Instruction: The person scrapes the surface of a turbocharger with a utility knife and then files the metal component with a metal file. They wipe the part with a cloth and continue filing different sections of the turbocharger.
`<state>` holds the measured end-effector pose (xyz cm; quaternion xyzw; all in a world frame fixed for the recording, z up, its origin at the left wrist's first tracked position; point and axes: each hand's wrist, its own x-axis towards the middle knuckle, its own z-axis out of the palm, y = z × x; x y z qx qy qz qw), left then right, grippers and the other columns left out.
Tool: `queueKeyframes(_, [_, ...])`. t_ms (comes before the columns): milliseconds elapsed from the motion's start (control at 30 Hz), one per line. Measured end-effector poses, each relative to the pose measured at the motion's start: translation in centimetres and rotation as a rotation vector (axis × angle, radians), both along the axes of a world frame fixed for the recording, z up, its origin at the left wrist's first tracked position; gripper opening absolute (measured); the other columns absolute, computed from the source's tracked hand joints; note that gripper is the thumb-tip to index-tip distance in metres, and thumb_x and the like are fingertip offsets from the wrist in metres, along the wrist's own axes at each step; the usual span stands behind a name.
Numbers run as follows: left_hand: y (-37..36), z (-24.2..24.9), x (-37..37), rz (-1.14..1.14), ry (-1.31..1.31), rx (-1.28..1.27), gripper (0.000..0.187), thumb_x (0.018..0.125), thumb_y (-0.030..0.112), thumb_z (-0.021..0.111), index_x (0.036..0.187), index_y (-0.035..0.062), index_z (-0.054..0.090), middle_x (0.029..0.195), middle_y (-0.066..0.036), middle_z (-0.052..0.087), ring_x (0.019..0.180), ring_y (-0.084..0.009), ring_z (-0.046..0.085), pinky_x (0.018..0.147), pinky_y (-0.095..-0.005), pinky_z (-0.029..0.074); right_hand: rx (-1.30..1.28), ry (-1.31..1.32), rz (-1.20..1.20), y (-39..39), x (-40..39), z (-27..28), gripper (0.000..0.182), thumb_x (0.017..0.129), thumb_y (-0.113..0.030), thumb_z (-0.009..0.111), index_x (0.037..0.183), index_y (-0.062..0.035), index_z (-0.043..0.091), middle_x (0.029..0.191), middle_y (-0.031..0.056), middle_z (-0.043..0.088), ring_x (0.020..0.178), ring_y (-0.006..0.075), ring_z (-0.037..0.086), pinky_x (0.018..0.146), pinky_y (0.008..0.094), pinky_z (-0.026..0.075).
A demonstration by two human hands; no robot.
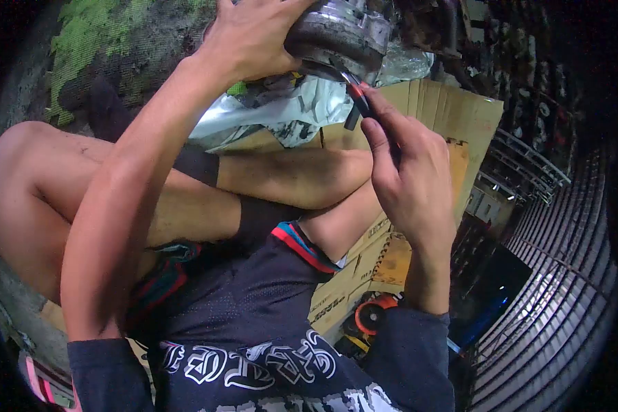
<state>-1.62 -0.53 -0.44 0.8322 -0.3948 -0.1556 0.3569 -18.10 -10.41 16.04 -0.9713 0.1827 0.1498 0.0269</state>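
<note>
Cardboard sheet (460, 117) under crumpled silver foil (288, 110); orange wheel (372, 314) low; metal grating (563, 275) right.

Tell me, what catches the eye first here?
At the top, the left hand is spread over a grimy metal engine part. Just below it, the right hand pokes a red-and-black tool at the part's underside, above crumpled silvery plastic on flattened cardboard.

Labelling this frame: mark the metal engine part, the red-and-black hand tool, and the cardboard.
metal engine part (343, 31), head view, on its grey casing.
red-and-black hand tool (356, 99), head view, on its shaft.
cardboard (470, 113), head view, on the bare flat sheet.
</note>
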Motion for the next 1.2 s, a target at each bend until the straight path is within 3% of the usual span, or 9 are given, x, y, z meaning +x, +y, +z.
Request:
queueKeyframes(267, [0.2,0.6,0.3,-0.029,0.06,0.019,0.108,0.072,0.027,0.093,0.163,0.0284,0.035,0.15,-0.023,0.045,0.142,-0.0459,0.044,0.112,-0.0724,0.037,0.029,-0.074,0.009,-0.7,-0.1,-0.7,0.037,0.104,-0.013,0.063,0.14,-0.0067,0.07,0.086,0.0223,0.069,0.071,0.0314,0.063,0.072,0.0384,0.051])
queueKeyframes(467, [0.0,-0.3,-0.6,0.02,-0.109,-0.036,0.111,0.07,0.026,0.095,0.163,0.0276,0.035,0.151,-0.023,0.045,0.141,-0.0459,0.045,0.11,-0.0698,0.039,0.007,0.016,-0.011,-0.4,-0.2,0.2,0.037,0.104,-0.012,0.064,0.139,-0.006,0.07,0.087,0.023,0.07,0.071,0.0317,0.063,0.072,0.0388,0.051])
queueKeyframes(533, [0.0,0.4,-0.1,-0.038,-0.018,0.035,0.111,0.07,0.026,0.095,0.164,0.0271,0.035,0.151,-0.023,0.045,0.141,-0.0454,0.046,0.109,-0.0689,0.04,0.022,-0.031,0.012,-0.9,-0.7,-0.4,0.037,0.103,-0.012,0.064,0.139,-0.0061,0.07,0.086,0.0231,0.069,0.07,0.0314,0.062,0.071,0.039,0.051])
queueKeyframes(1000, [0.0,0.2,-0.7,0.009,-0.068,0.016,0.109,0.071,0.023,0.095,0.163,0.0284,0.036,0.151,-0.022,0.046,0.142,-0.0456,0.045,0.111,-0.0714,0.039,0.061,-0.115,0.048,-0.8,-0.5,-1.1,0.036,0.103,-0.013,0.066,0.137,-0.0053,0.071,0.083,0.0243,0.066,0.066,0.0294,0.061,0.068,0.0393,0.049])
queueKeyframes(1067, [-0.3,0.2,-1.0,0.039,-0.107,-0.009,0.109,0.071,0.023,0.095,0.163,0.0284,0.037,0.153,-0.023,0.045,0.143,-0.0456,0.045,0.111,-0.0714,0.039,0.011,-0.056,-0.03,-0.2,0.0,-0.8,0.035,0.103,-0.013,0.065,0.137,-0.0053,0.071,0.084,0.0247,0.067,0.068,0.0301,0.062,0.069,0.0399,0.05])
queueKeyframes(1200, [0.0,0.1,-0.1,-0.018,-0.079,-0.005,0.112,0.069,0.028,0.098,0.163,0.0239,0.037,0.156,-0.02,0.046,0.146,-0.0425,0.044,0.113,-0.0705,0.038,-0.018,-0.054,-0.001,-0.2,0.1,-0.8,0.035,0.104,-0.013,0.065,0.138,-0.0051,0.071,0.085,0.0249,0.067,0.067,0.0298,0.061,0.069,0.0398,0.05])
